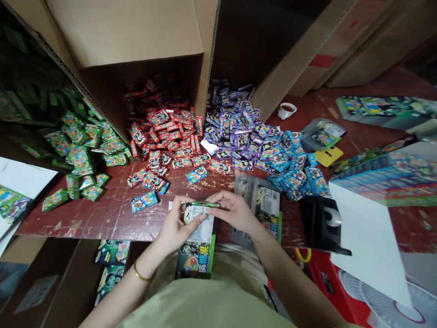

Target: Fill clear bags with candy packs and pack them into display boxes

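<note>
Scuffed red tabletop point(102, 218) is stretching across the middle of the frame, its near edge running just above the person's lap. At lower centre, a printed candy carton point(196, 262) is hanging between both hands, partly below that edge. The left hand point(175, 230) is clamping its upper part, thumb pressing flat on the pale panel, while the right hand point(237, 212) is pinching near the top edge, thumb and fingers closing together there; whether that green strip is a flap or a separate packet is staying unclear. Uneven pressure could be creasing the thin-looking card, and a loosening left thumb could be letting the carton slip toward the lap. Right of the hands, another printed carton point(269, 205) is lying near a black tape dispenser point(312, 223). Farther up, blue packets point(295, 175), green packets point(80, 152), red packets point(167, 125) and purple packets point(239, 132) are spilling before cardboard boxes point(136, 32); stray ones could be mixing where piles are meeting. At upper right, a white cup point(283, 114) is holding dark liquid, and a knock could be wetting nearby packets.
</note>
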Motion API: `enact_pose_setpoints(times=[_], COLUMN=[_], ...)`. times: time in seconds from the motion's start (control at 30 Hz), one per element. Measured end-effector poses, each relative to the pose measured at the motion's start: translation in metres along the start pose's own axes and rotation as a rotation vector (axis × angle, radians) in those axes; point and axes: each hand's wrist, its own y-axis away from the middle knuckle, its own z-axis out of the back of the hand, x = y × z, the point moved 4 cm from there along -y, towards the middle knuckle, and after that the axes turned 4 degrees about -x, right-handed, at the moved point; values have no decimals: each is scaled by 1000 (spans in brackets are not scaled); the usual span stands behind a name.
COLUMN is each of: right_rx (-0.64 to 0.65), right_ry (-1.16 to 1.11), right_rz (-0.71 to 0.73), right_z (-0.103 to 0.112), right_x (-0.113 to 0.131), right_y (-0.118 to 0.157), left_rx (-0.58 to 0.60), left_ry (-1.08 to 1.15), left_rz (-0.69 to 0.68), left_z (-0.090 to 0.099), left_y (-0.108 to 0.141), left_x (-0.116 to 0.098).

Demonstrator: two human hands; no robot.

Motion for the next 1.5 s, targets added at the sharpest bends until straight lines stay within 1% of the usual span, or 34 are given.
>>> enact_pose_setpoints(times=[0.07,0.13,0.2,0.3,0.4,0.53,0.6,0.73,0.87,1.03,1.17,1.23,1.3,1.37,1.47,1.5], right_rx=[-43,-59,-46,-19,64,218,244,192,134,81,103,110,88,9,-181,-223], right_ry=[6,5,-24,-87,-99,-26,27,75,39,-31,-29,-12,-20,-43,-24,2], right_rz=[-2,-14,-16,4,5,12,29,62,64,50,43,51,72,111,172,193], right_z=[1,2,3,6,5,0,-2,-2,-4,-6,-5,-5,-7,-11,-18,-22], right_x=[-2,-4,-3,3,11,21,26,30,22,15,14,12,8,3,-1,-1], right_y=[3,5,6,4,0,-5,-7,-7,-2,3,5,6,9,13,21,24], left_rx=[-6,1,-1,-25,-21,20,24,-12,-52,-65,-108,-153,-204,-228,-206,-199], left_ry=[-15,3,37,55,54,74,81,65,26,4,108,162,155,101,41,37], left_rz=[7,21,29,4,-15,-14,-18,-28,-52,-69,-57,-47,-36,-25,2,1], left_z=[1,1,1,2,3,1,0,4,9,11,5,3,3,6,8,9], left_y=[1,3,3,4,4,6,6,6,6,6,9,11,14,15,14,13], left_x=[1,3,3,-1,-4,-5,-5,-3,-4,-6,-8,-7,-6,-4,-1,-1])
